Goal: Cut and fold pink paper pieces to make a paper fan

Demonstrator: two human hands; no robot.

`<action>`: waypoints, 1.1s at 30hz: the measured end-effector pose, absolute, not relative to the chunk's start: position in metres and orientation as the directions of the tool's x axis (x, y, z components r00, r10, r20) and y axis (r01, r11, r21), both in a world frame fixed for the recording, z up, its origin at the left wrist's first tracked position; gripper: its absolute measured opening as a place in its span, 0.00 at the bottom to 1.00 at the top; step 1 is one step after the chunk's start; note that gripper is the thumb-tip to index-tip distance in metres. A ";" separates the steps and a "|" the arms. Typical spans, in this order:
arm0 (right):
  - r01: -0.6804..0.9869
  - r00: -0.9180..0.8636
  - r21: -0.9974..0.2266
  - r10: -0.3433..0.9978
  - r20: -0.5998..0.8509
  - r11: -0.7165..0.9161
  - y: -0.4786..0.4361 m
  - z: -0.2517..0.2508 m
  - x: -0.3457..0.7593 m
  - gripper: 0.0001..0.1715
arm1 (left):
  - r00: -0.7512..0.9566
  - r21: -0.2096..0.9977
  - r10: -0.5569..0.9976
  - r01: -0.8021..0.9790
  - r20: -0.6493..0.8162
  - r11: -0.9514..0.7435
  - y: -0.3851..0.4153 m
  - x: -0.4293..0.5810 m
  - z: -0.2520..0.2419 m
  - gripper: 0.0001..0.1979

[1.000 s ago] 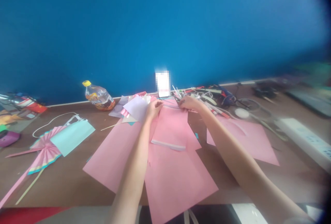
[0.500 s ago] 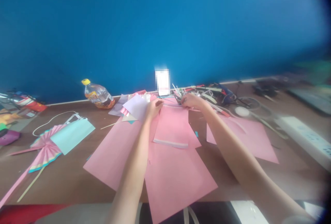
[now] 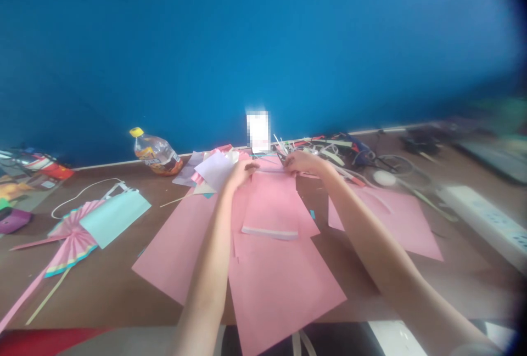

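A small pink paper sheet (image 3: 272, 202) lies over larger pink sheets (image 3: 288, 284), with a pale strip (image 3: 269, 232) along its near edge. At its far left corner, my left hand (image 3: 244, 172) has its fingers bent and closed on the paper. My right hand (image 3: 302, 162) pinches the far right corner, where a second pale band runs between the hands. The fingertips are small and partly blurred.
To the left lie a pleated pink fan (image 3: 74, 235), a light blue paper (image 3: 117, 218) and a plastic bottle (image 3: 157, 154). Lilac paper (image 3: 214, 169) sits beside my left hand. On the right are tangled strips (image 3: 329, 150), another pink sheet (image 3: 399, 219) and a power strip (image 3: 486, 219).
Both hands have shifted slightly left, and the small pink sheet has slid a little left and towards me between them.
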State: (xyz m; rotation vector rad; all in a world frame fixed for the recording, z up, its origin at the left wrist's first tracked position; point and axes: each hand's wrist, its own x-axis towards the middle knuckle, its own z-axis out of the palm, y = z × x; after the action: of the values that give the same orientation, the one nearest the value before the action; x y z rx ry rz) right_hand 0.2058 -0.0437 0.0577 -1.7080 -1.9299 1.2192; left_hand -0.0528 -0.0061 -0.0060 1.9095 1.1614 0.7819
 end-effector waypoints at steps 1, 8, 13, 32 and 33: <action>0.659 -0.258 -0.749 0.914 -0.313 -0.070 -0.044 0.058 0.205 0.04 | 0.427 0.831 0.899 0.463 0.097 -0.310 -0.006 -0.056 -0.002 0.12; 0.653 -0.274 -0.755 0.914 -0.300 -0.052 -0.046 0.056 0.200 0.05 | 0.502 0.749 0.862 0.548 0.062 -0.373 -0.008 -0.066 0.009 0.11; 0.651 -0.297 -0.759 0.911 -0.287 -0.027 -0.044 0.055 0.200 0.05 | 0.471 0.723 0.881 0.594 0.046 -0.355 -0.008 -0.063 0.008 0.13; 0.653 -0.224 -0.757 0.960 -0.170 0.018 -0.043 0.057 0.196 0.09 | 0.470 0.685 0.878 0.609 0.094 -0.399 -0.016 -0.041 0.009 0.12; 0.656 -0.223 -0.754 0.960 -0.168 0.020 -0.043 0.056 0.197 0.09 | 0.472 0.689 0.877 0.605 0.093 -0.399 -0.016 -0.042 0.009 0.12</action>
State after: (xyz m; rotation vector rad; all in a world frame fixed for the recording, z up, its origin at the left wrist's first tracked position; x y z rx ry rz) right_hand 0.1972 -0.0427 0.0559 -1.6473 -1.9131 1.0528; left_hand -0.0415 -0.0161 0.0086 2.1387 1.2235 0.6056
